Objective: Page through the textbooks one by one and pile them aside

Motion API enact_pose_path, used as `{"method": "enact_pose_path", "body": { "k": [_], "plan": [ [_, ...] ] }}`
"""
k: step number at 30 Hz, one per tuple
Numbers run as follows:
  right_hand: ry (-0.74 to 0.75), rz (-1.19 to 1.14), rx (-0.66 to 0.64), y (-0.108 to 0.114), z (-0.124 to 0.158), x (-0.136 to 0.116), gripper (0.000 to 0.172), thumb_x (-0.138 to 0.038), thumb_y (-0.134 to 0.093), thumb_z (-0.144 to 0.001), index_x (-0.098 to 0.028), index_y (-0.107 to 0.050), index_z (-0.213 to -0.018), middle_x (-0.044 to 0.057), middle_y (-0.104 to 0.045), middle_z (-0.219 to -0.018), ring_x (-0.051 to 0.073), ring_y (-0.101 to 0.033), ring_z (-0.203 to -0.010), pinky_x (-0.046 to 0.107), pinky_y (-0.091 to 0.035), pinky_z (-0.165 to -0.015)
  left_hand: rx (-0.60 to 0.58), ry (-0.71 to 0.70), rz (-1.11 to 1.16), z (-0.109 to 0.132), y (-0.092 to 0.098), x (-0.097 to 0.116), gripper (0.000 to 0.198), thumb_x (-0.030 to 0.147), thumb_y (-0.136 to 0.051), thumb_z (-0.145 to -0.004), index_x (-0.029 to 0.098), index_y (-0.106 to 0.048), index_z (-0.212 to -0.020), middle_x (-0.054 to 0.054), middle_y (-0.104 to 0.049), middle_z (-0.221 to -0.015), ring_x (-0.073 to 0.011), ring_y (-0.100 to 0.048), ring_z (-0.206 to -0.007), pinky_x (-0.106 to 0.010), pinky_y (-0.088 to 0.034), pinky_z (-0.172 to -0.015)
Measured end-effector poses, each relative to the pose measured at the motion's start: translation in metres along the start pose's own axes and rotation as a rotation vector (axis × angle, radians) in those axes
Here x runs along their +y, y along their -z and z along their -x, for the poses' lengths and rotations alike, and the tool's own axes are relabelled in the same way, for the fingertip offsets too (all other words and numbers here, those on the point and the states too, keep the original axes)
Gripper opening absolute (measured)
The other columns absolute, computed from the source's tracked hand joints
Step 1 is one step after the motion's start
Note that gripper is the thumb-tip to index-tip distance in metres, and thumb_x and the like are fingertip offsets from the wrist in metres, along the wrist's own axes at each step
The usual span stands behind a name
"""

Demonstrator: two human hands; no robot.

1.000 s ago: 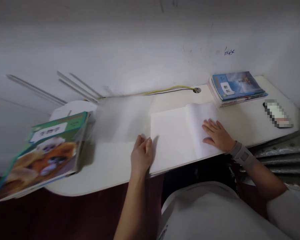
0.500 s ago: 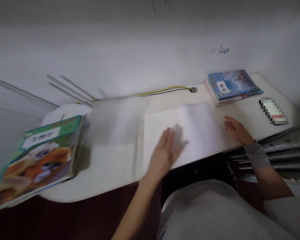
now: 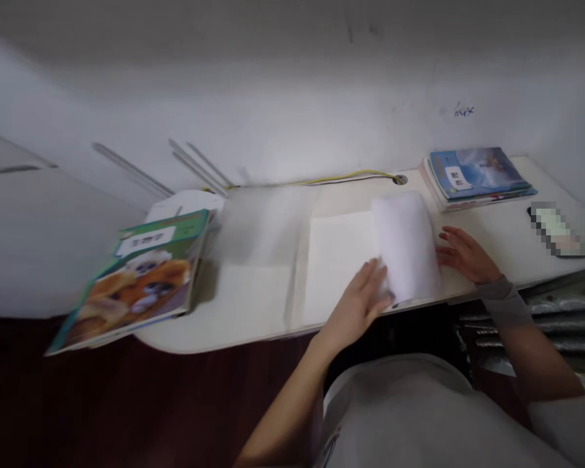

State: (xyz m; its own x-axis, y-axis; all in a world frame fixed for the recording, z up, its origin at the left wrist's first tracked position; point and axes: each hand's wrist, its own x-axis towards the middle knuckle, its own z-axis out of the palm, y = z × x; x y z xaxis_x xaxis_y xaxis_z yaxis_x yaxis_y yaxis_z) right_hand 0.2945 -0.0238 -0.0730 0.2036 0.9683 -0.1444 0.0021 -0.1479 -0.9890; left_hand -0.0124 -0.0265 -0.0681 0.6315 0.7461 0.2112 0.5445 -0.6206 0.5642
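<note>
A white, blank, open paper item lies on the desk in front of me; I cannot tell whether it is a notebook or loose sheets. Its right part, a white page, bulges up in a curve. My left hand is at the lower left edge of that curved page, fingers stretched out and slightly blurred, seeming to touch it. Just beyond the page's right edge is my right hand, with fingers spread and its fingertips close to the paper.
A stack of textbooks lies at the back right, near a phone with a blurred-out screen. On the left, more textbooks overhang the white desk. A yellow cable runs along the wall into a desk hole.
My left hand has moved right, from above the left page to the curved page's edge. That page now bulges more and is narrower. The whole view has shifted left.
</note>
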Motion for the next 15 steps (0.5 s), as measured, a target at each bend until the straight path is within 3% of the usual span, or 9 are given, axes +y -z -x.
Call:
{"method": "enact_pose_path", "body": {
  "k": [4,6,8,10,12,15],
  "plan": [
    [-0.033,0.135,-0.017,0.001,0.002,-0.012,0.073,-0.042,-0.061,-0.078,-0.023,-0.031,-0.142,0.006,-0.069,-0.093,0.020,-0.065,-0.067,0.033,-0.056,-0.054,0.439,0.542,0.339,0.014,0.038,-0.044,0.049,0.037,-0.050,-0.089,0.020,-0.046,-0.135,-0.014,-0.042,-0.145,-0.0272,-0.037,-0.136,-0.048,-0.033,-0.110],
    [0.023,0.271,-0.053,0.005,0.003,-0.015,0.080,-0.039,-0.063,-0.076,-0.024,-0.027,-0.146,0.003,-0.069,-0.082,0.020,-0.063,-0.060,0.034,-0.054,-0.051,0.512,0.758,0.622,0.019,0.059,-0.064,0.044,0.033,-0.055,-0.085,0.015,-0.053,-0.125,-0.017,-0.054,-0.134,-0.0269,-0.050,-0.126,-0.046,-0.038,-0.106],
    [0.124,0.492,-0.071,0.009,0.001,-0.015,0.066,-0.038,-0.061,-0.075,-0.023,-0.044,-0.137,0.001,-0.067,-0.075,0.020,-0.061,-0.058,0.037,-0.054,-0.055,0.462,0.880,0.919,0.021,0.079,-0.076,0.033,0.028,-0.058,-0.082,0.011,-0.060,-0.110,-0.018,-0.061,-0.121,-0.0248,-0.061,-0.110,-0.043,-0.045,-0.101],
    [0.229,0.697,-0.069,0.011,-0.002,-0.012,0.046,-0.036,-0.059,-0.075,-0.021,-0.063,-0.118,0.003,-0.069,-0.080,0.022,-0.064,-0.068,0.042,-0.054,-0.069,0.374,0.948,1.121,0.017,0.095,-0.081,0.021,0.024,-0.061,-0.079,0.011,-0.062,-0.095,-0.017,-0.065,-0.111,-0.0231,-0.066,-0.095,-0.043,-0.050,-0.093],
    [0.297,0.797,-0.060,0.012,-0.004,-0.006,0.036,-0.033,-0.055,-0.075,-0.020,-0.069,-0.106,0.007,-0.071,-0.097,0.026,-0.066,-0.087,0.046,-0.051,-0.085,0.305,1.000,1.196,0.011,0.105,-0.080,0.014,0.021,-0.063,-0.077,0.011,-0.061,-0.087,-0.015,-0.066,-0.102,-0.0226,-0.067,-0.085,-0.042,-0.053,-0.086],
    [0.307,0.834,-0.050,0.011,-0.005,0.005,0.037,-0.030,-0.051,-0.077,-0.018,-0.068,-0.107,0.010,-0.069,-0.113,0.028,-0.063,-0.104,0.048,-0.045,-0.096,0.285,1.056,1.141,0.000,0.108,-0.074,0.018,0.019,-0.065,-0.075,0.012,-0.058,-0.090,-0.012,-0.064,-0.095,-0.0206,-0.067,-0.077,-0.039,-0.053,-0.078]
  ]
}}
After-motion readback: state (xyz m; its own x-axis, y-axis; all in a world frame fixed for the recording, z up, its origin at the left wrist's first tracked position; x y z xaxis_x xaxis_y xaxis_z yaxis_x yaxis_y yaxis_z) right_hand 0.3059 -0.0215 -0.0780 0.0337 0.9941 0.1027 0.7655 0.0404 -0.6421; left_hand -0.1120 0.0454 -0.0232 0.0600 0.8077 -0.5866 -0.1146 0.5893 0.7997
